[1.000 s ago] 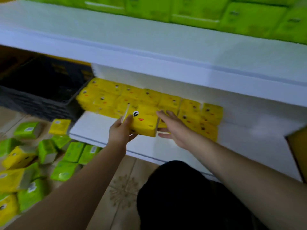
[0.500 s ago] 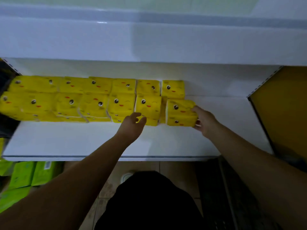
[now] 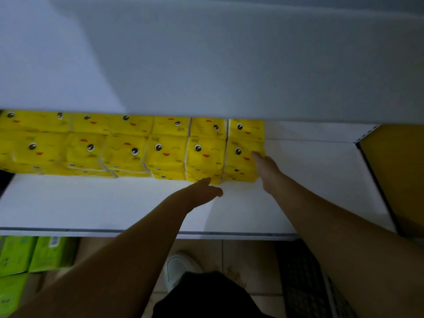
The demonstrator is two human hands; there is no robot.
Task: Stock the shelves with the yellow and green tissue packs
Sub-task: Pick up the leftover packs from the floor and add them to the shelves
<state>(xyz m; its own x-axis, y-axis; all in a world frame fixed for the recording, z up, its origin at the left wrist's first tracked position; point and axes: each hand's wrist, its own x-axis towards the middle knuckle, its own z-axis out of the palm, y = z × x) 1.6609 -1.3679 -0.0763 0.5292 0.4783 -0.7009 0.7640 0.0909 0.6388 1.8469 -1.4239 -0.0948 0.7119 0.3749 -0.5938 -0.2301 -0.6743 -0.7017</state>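
Observation:
Yellow tissue packs [image 3: 128, 148] with cartoon faces fill the back of the white lower shelf [image 3: 91, 203] in stacked rows. At the right end of the front row sits one yellow pack [image 3: 241, 154], squared up against its neighbours. My right hand [image 3: 266, 168] lies against that pack's right side, fingertips on its top corner. My left hand [image 3: 202, 191] hovers flat over the shelf just in front of the row, fingers straight, holding nothing. Green tissue packs [image 3: 27, 255] lie on the floor at the lower left.
The upper shelf board [image 3: 206, 65] overhangs the row and hides its back. A yellow side panel [image 3: 399, 171] closes the shelf on the right, with bare shelf between it and the packs. A white shoe [image 3: 181, 267] and a dark grid crate [image 3: 305, 283] are on the tiled floor.
My right hand has pushed the last yellow pack left and back, flush with the row. My left hand has drawn slightly back from the packs. The view has tipped lower under the shelf.

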